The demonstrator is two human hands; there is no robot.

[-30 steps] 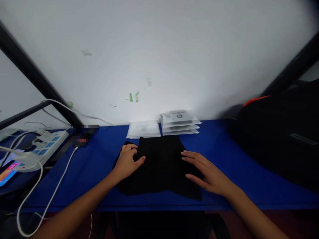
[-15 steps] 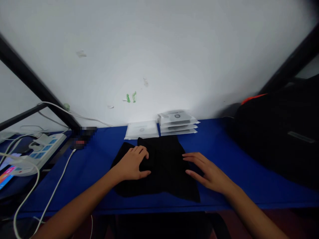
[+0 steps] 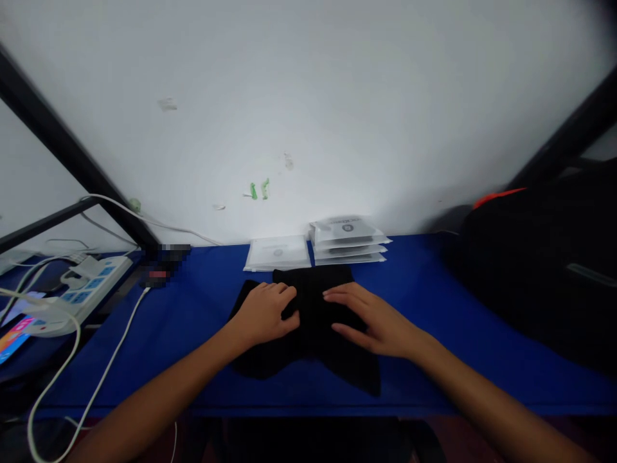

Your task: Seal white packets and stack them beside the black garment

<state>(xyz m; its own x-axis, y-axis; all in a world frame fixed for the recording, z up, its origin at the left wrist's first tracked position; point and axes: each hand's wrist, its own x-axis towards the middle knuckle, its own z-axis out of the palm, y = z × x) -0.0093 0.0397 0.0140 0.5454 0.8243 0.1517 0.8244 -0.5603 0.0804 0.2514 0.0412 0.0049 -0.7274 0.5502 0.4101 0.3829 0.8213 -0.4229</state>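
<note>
A piece of black folded cloth [image 3: 313, 334] lies on the blue table [image 3: 424, 379], its near right corner spread out toward the front edge. On the cloth's left part rests my left hand [image 3: 267, 312], palm down, fingers bent and the thumb held apart. My right hand [image 3: 373, 321] lies over the right part, with its fingers stretched inward and the thumb separate from them. Both hands touch the fabric without any visible pinch. The cloth's exact kind is hard to make out because it is so dark.
Behind the cloth, against the wall, are a flat frosted zip bag [image 3: 278, 253] and a stack of several filled zip bags [image 3: 349, 238]. A large black bag [image 3: 540, 276] occupies the right side. At left are a power strip [image 3: 89, 289], white cables and a lit phone [image 3: 17, 334].
My right hand has moved left, from the cloth's right edge onto it, and the right side has drawn inward. My left hand stays on the cloth. The view has shifted slightly.
</note>
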